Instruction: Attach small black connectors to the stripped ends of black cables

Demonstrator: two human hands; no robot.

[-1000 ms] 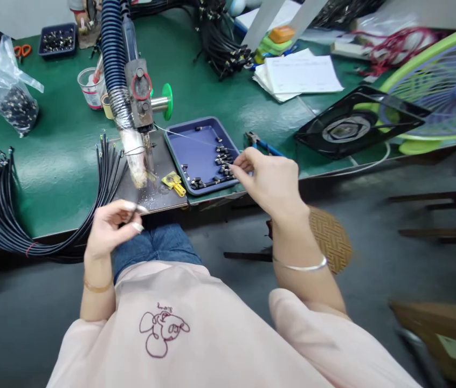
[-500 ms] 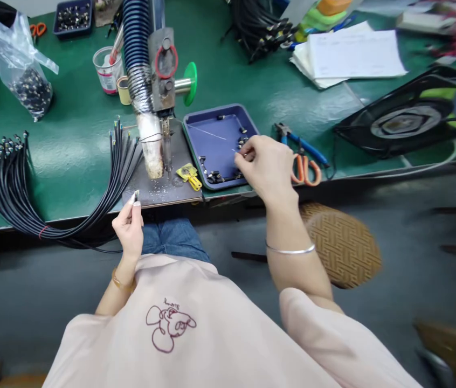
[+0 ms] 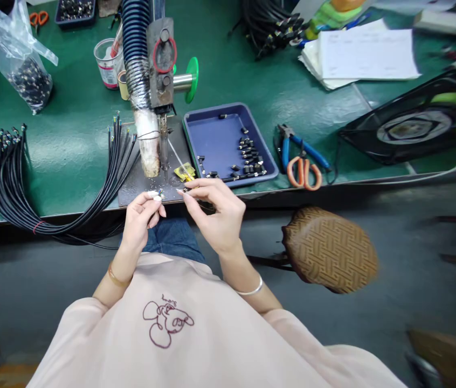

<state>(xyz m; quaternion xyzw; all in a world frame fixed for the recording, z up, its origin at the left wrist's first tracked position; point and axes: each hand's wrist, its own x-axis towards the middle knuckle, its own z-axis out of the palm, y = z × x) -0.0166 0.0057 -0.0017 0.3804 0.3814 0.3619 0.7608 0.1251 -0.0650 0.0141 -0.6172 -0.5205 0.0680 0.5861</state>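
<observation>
My left hand (image 3: 141, 215) is closed, pinching the end of a black cable whose small coloured wire tips (image 3: 160, 192) stick out past the fingers. Close to its right, my right hand (image 3: 215, 210) pinches a small dark connector (image 3: 186, 189). A thin pale wire (image 3: 177, 154), which looks like solder, slants up from the right fingers. Both hands are at the front edge of a grey plate (image 3: 133, 183), below a soldering tip (image 3: 164, 148). To the right, a blue tray (image 3: 212, 137) holds several small black connectors (image 3: 251, 151).
A cable bundle (image 3: 5, 188) hangs over the table's left edge. Beside the tip stands a ribbed hose (image 3: 137, 43). Blue-handled cutters (image 3: 309, 151) and orange-handled scissors (image 3: 304, 173) lie right of the tray. Further right is a black fan (image 3: 409, 129); a woven stool (image 3: 333, 248) stands below.
My right hand has moved left from the tray to beside my left hand, with a small connector now in its fingers. My left hand has shifted slightly right.
</observation>
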